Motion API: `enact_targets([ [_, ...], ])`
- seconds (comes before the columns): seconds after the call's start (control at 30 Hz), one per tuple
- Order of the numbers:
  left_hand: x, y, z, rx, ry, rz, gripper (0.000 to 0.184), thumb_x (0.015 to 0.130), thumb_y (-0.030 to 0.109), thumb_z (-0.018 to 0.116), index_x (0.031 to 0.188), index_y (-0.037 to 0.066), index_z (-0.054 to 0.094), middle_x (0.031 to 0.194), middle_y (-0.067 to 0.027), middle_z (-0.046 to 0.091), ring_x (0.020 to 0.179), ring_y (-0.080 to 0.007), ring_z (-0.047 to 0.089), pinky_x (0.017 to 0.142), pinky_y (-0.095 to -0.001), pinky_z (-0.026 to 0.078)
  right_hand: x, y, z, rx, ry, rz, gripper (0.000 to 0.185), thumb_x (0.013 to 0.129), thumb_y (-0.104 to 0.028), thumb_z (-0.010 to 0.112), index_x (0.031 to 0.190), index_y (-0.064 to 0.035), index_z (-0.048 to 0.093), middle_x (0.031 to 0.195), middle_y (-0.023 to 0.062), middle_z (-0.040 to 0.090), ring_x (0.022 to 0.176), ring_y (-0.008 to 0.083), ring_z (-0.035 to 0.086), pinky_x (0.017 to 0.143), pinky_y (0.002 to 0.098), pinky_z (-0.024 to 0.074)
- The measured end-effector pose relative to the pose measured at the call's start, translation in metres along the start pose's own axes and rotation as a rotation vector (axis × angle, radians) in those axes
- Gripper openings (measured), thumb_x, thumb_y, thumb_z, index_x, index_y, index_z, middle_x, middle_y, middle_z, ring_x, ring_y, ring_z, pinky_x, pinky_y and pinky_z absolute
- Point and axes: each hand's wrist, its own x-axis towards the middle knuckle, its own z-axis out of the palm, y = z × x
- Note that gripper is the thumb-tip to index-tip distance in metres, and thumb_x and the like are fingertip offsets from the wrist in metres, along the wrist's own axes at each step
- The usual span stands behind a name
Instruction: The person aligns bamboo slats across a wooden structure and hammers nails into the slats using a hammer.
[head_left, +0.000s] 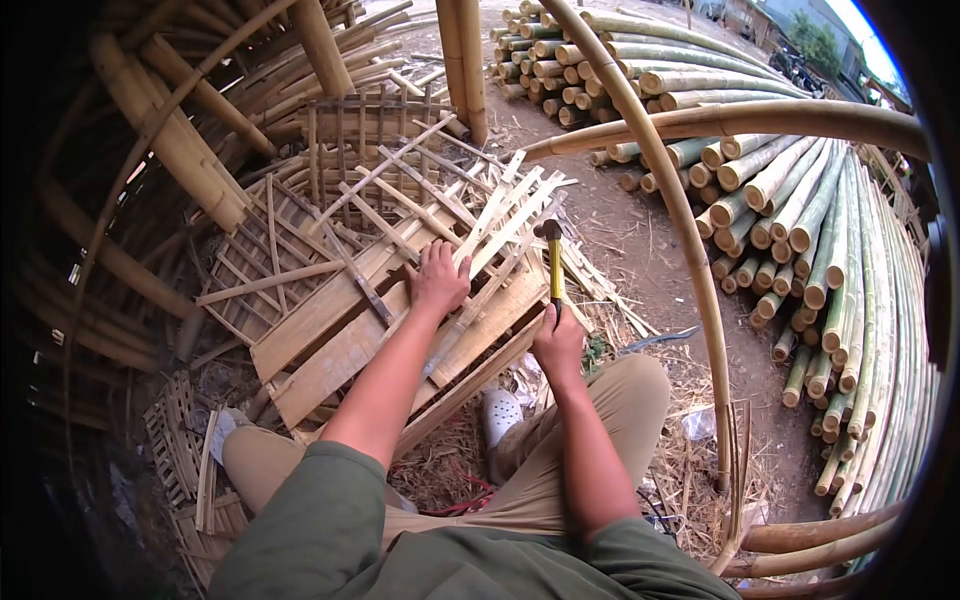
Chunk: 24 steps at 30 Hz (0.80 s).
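My right hand [558,342] is closed around the yellow-and-black handle of a hammer [555,262]. The hammer stands upright, its dark metal head at the top, just right of the wooden bench [490,325]. My left hand [440,280] lies on the bench top among bamboo strips, fingers stretched forward and thumb apart. What is under its palm is hidden. Crossed pale bamboo strips [505,222] form a loose lattice beyond and to the right of that hand. A darker strip [360,272] crosses the boards to its left.
Stacked bamboo poles [790,200] fill the right side. A curved bamboo pole [690,230] arches between me and them. Finished-looking slatted panels [345,140] stand behind the bench. Shavings [450,440] cover the ground around my white shoe [502,415]. Thick bamboo posts [463,70] rise at the back.
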Motion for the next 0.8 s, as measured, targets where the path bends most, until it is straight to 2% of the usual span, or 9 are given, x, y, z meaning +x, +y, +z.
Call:
enact_targets([
  [0.17, -0.003, 0.006, -0.003, 0.114, 0.009, -0.033, 0.045, 0.103, 0.043, 0.036, 0.132, 0.01, 0.048, 0.144, -0.0098, 0.045, 0.145, -0.0253, 0.031, 0.114, -0.0719, 0.016, -0.017, 0.012, 0.008, -0.084, -0.122, 0.006, 0.034, 0.101, -0.027, 0.052, 0.087, 0.0027, 0.058, 0.075, 0.0305, 0.062, 0.071, 0.0514, 0.06, 0.064, 0.0553, 0.0457],
  [0.27, -0.003, 0.004, -0.008, -0.017, -0.017, -0.05, 0.043, 0.104, 0.038, 0.035, 0.132, 0.008, 0.048, 0.143, -0.0116, 0.048, 0.142, -0.0282, 0.035, 0.113, -0.0698, 0.02, -0.019, 0.021, 0.016, -0.138, -0.14, -0.031, 0.033, 0.101, -0.027, 0.052, 0.088, 0.0023, 0.058, 0.075, 0.031, 0.062, 0.072, 0.052, 0.06, 0.064, 0.0561, 0.0455],
  [0.43, 0.005, -0.009, 0.017, -0.003, 0.048, -0.041, 0.04, 0.103, 0.033, 0.035, 0.132, 0.01, 0.05, 0.143, -0.0108, 0.049, 0.143, -0.0289, 0.034, 0.111, -0.0714, 0.023, -0.015, 0.006, 0.009, -0.083, -0.101, -0.029, 0.03, 0.102, -0.026, 0.051, 0.09, 0.001, 0.056, 0.07, 0.0283, 0.061, 0.067, 0.0496, 0.06, 0.061, 0.0544, 0.0445],
  [0.53, 0.002, 0.003, 0.007, 0.001, 0.009, -0.084, 0.039, 0.103, 0.032, 0.035, 0.132, 0.011, 0.05, 0.145, -0.0096, 0.046, 0.145, -0.0279, 0.032, 0.111, -0.0741, 0.02, -0.012, -0.019, -0.005, 0.074, 0.204, -0.28, 0.029, 0.105, -0.023, 0.047, 0.087, -0.001, 0.047, 0.059, 0.0194, 0.053, 0.052, 0.0411, 0.054, 0.05, 0.0463, 0.0402],
  [0.57, 0.0, 0.005, 0.002, 0.02, -0.023, -0.117, 0.038, 0.103, 0.031, 0.034, 0.132, 0.012, 0.049, 0.148, -0.0088, 0.044, 0.146, -0.0266, 0.03, 0.112, -0.0761, 0.017, -0.012, -0.013, -0.002, 0.099, 0.237, -0.257, 0.03, 0.105, -0.024, 0.048, 0.086, -0.0013, 0.045, 0.058, 0.0195, 0.052, 0.052, 0.0419, 0.054, 0.05, 0.047, 0.0404],
  [0.63, -0.002, 0.005, -0.004, 0.019, -0.047, -0.075, 0.039, 0.103, 0.032, 0.036, 0.133, 0.011, 0.05, 0.146, -0.0084, 0.046, 0.145, -0.0269, 0.031, 0.111, -0.0766, 0.018, -0.015, 0.008, 0.013, 0.035, 0.118, -0.212, 0.03, 0.104, -0.025, 0.049, 0.088, 0.0003, 0.049, 0.063, 0.0236, 0.057, 0.058, 0.0465, 0.058, 0.054, 0.0509, 0.0438],
  [0.67, -0.005, 0.007, -0.008, 0.035, -0.053, -0.078, 0.039, 0.103, 0.031, 0.036, 0.133, 0.012, 0.051, 0.143, -0.0068, 0.049, 0.144, -0.0268, 0.033, 0.111, -0.0746, 0.021, -0.013, 0.023, 0.018, -0.294, -0.147, -0.068, 0.031, 0.102, -0.026, 0.05, 0.089, 0.0024, 0.053, 0.07, 0.0292, 0.061, 0.068, 0.051, 0.061, 0.06, 0.0558, 0.0466],
  [0.7, -0.004, 0.006, -0.005, 0.071, -0.031, -0.072, 0.039, 0.103, 0.031, 0.036, 0.132, 0.011, 0.051, 0.141, -0.0069, 0.049, 0.144, -0.0261, 0.032, 0.11, -0.0748, 0.021, -0.012, 0.025, 0.021, -0.267, -0.211, -0.006, 0.034, 0.102, -0.029, 0.048, 0.093, 0.0032, 0.056, 0.082, 0.0329, 0.065, 0.078, 0.0527, 0.063, 0.071, 0.0605, 0.0495],
  [0.8, 0.002, 0.005, 0.002, 0.042, 0.014, -0.071, 0.038, 0.102, 0.03, 0.037, 0.131, 0.011, 0.052, 0.139, -0.0071, 0.05, 0.144, -0.0261, 0.032, 0.11, -0.0754, 0.021, -0.005, 0.022, 0.02, -0.215, -0.171, -0.043, 0.035, 0.102, -0.028, 0.048, 0.09, 0.0041, 0.057, 0.079, 0.0331, 0.064, 0.076, 0.053, 0.062, 0.07, 0.0602, 0.0488],
])
